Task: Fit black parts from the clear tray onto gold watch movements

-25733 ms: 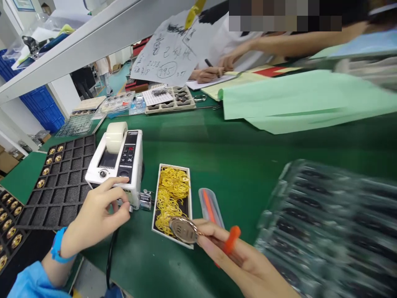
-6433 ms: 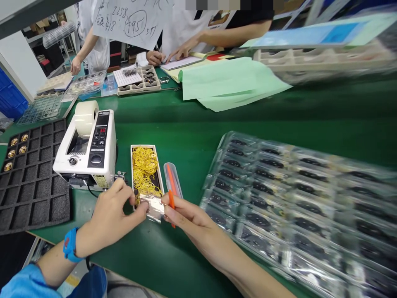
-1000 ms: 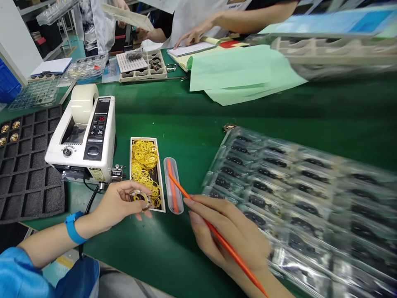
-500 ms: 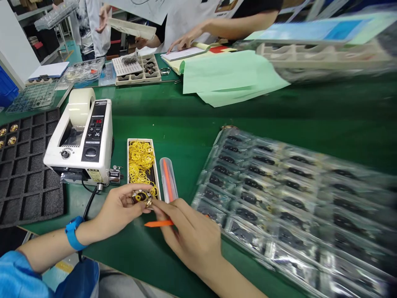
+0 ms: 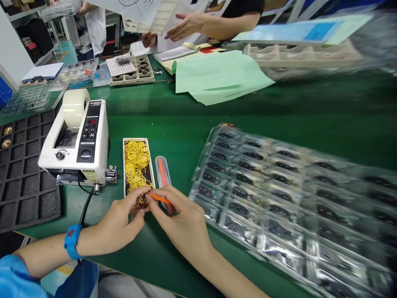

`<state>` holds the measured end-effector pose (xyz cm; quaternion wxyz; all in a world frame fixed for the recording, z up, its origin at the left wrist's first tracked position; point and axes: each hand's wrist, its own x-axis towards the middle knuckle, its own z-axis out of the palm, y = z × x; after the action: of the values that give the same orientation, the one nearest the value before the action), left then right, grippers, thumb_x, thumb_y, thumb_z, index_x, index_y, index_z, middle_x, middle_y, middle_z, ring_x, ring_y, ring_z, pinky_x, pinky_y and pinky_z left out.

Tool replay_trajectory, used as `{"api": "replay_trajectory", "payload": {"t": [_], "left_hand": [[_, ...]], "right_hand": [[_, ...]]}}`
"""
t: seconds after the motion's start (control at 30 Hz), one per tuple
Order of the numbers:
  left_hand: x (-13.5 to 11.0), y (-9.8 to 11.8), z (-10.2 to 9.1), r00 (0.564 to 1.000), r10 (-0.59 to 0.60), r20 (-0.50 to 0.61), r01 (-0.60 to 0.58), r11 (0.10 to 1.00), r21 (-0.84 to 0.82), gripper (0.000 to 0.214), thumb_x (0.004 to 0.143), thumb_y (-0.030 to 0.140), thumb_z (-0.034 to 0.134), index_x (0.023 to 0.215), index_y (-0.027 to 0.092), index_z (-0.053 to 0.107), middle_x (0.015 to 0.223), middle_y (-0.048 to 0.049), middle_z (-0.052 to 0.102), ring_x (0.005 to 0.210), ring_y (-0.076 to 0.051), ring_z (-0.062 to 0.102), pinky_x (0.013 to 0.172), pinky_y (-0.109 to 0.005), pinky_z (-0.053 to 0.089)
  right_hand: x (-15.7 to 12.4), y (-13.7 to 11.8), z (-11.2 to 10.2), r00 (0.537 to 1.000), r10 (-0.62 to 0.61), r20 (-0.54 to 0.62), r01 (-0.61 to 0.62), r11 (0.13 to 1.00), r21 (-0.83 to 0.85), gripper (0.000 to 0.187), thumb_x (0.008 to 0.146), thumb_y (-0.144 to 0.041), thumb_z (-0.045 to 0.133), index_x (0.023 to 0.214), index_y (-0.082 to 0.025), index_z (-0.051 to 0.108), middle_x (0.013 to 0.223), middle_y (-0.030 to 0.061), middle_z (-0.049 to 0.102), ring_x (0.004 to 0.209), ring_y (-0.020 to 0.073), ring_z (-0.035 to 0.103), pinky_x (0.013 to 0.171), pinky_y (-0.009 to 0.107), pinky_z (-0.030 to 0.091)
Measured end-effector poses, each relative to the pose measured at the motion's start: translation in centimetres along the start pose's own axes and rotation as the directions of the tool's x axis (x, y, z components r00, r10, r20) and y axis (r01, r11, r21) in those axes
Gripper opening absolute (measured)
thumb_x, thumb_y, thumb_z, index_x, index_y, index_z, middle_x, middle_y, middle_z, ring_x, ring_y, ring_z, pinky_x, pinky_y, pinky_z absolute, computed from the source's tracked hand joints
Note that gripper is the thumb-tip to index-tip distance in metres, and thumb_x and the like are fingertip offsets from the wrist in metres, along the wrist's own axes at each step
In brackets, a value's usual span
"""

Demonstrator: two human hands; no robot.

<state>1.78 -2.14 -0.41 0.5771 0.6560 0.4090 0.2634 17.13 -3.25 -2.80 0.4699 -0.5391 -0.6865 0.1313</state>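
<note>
My left hand (image 5: 122,225) is closed, with thumb and fingertips pinching a small round gold watch part (image 5: 142,201). Its far side is partly hidden by the fingers. My right hand (image 5: 182,221) is closed around a slim orange pointed stick (image 5: 159,198), whose tip lies at the upper edge of the watch part. Just beyond both hands, a narrow white box (image 5: 124,165) holds a tangle of yellow rings (image 5: 135,159). Beside it lies a clear tube-like case (image 5: 166,174) with another orange stick inside.
A white tape dispenser (image 5: 93,145) stands left of the box. Further left is a black foam tray (image 5: 27,178) with gold parts. Clear pouches with dark pieces (image 5: 279,194) spread at right. Green sheets (image 5: 217,78) lie behind; a co-worker's hand (image 5: 186,27) is across the table.
The orange stick has swung up from below my right fingers to the watch part, which is now tilted and more covered. Across the table, the co-worker's hand has lifted off the papers.
</note>
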Motion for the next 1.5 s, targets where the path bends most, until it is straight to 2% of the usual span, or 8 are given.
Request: {"api": "replay_trajectory", "payload": {"t": [0.33, 0.6, 0.83, 0.97, 1.03, 1.17, 1.33, 1.5], "left_hand": [[0.1, 0.0, -0.8, 0.993, 0.036, -0.113, -0.009, 0.974, 0.228, 0.047, 0.088, 0.015, 0.043, 0.135, 0.017, 0.049, 0.102, -0.0084, 0.072, 0.085, -0.019, 0.068, 0.079, -0.031, 0.055], [0.7, -1.1, -1.6, 0.96, 0.054, -0.275, -0.068, 0.997, -0.041, 0.043, 0.093, 0.022, 0.045, 0.137, 0.022, 0.046, 0.139, -0.0079, 0.055, 0.13, -0.022, 0.052, 0.105, -0.032, 0.046], [0.8, -0.9, -1.9, 0.944, 0.019, -0.328, -0.032, 0.999, -0.035, 0.042, 0.091, 0.028, 0.05, 0.132, 0.018, 0.051, 0.134, -0.0116, 0.06, 0.117, -0.022, 0.062, 0.102, -0.034, 0.049], [0.8, -0.6, -2.4, 0.935, -0.013, -0.356, 0.004, 1.0, -0.026, 0.045, 0.089, 0.036, 0.054, 0.131, 0.018, 0.052, 0.127, -0.0122, 0.065, 0.112, -0.024, 0.065, 0.098, -0.036, 0.051], [0.8, -0.4, -2.7, 0.928, -0.017, -0.372, 0.009, 1.0, -0.022, 0.048, 0.088, 0.04, 0.056, 0.13, 0.017, 0.052, 0.123, -0.013, 0.067, 0.11, -0.025, 0.066, 0.097, -0.037, 0.052], [0.6, 0.0, -3.0, 0.912, -0.018, -0.411, 0.007, 1.0, -0.029, 0.054, 0.084, 0.045, 0.06, 0.13, 0.017, 0.052, 0.12, -0.0134, 0.069, 0.107, -0.025, 0.068, 0.093, -0.037, 0.053], [0.3, -0.4, -3.2, 0.899, -0.029, -0.436, 0.015, 0.999, -0.035, 0.056, 0.083, 0.048, 0.062, 0.131, 0.02, 0.053, 0.119, -0.0115, 0.069, 0.11, -0.027, 0.067, 0.09, -0.036, 0.055], [0.3, -0.3, -3.3, 0.9, -0.035, -0.434, 0.008, 0.998, -0.064, 0.057, 0.083, 0.048, 0.062, 0.132, 0.02, 0.052, 0.121, -0.0116, 0.068, 0.109, -0.027, 0.068, 0.091, -0.036, 0.055]], "right_hand": [[0.4, -0.6, -0.8, 0.996, -0.017, 0.089, -0.003, 0.976, 0.217, 0.016, 0.078, -0.01, 0.052, 0.066, -0.02, 0.053, 0.057, -0.0038, 0.053, 0.046, 0.0083, 0.048, 0.042, 0.018, 0.037], [0.4, 0.8, -1.1, 0.993, 0.078, 0.089, -0.094, 0.977, 0.191, 0.014, 0.085, -0.015, 0.055, 0.076, -0.019, 0.065, 0.064, -0.0003, 0.062, 0.049, 0.0098, 0.051, 0.042, 0.02, 0.036], [0.6, 0.0, -2.4, 0.991, 0.115, 0.066, -0.125, 0.976, 0.179, 0.017, 0.089, -0.017, 0.054, 0.077, -0.019, 0.066, 0.061, -0.0022, 0.058, 0.047, 0.009, 0.047, 0.042, 0.02, 0.036], [0.5, 1.4, -5.2, 0.998, 0.021, -0.06, -0.03, 0.988, -0.152, 0.017, 0.092, -0.02, 0.051, 0.082, -0.02, 0.066, 0.068, -0.0002, 0.063, 0.055, 0.0111, 0.056, 0.049, 0.022, 0.043], [0.5, 3.9, -7.7, 0.99, -0.037, -0.136, -0.022, 0.911, -0.413, 0.015, 0.09, -0.021, 0.053, 0.086, -0.019, 0.067, 0.077, 0.0038, 0.068, 0.068, 0.0148, 0.063, 0.058, 0.025, 0.047], [0.6, 10.6, -14.8, 0.982, 0.01, -0.189, -0.124, 0.787, -0.604, 0.015, 0.085, -0.022, 0.055, 0.082, -0.019, 0.069, 0.077, 0.0071, 0.067, 0.067, 0.0195, 0.063, 0.05, 0.027, 0.038], [-0.4, 15.2, -21.4, 0.988, 0.131, 0.078, -0.052, 0.772, -0.634, 0.039, 0.088, -0.048, 0.051, 0.065, -0.023, 0.07, 0.061, 0.0027, 0.064, 0.045, 0.0141, 0.056, 0.041, 0.025, 0.034], [-2.1, 16.6, -21.4, 0.964, 0.159, 0.212, 0.012, 0.772, -0.636, 0.04, 0.09, -0.048, 0.046, 0.075, -0.024, 0.075, 0.07, 0.0048, 0.069, 0.049, 0.0164, 0.06, 0.04, 0.026, 0.036]]}}
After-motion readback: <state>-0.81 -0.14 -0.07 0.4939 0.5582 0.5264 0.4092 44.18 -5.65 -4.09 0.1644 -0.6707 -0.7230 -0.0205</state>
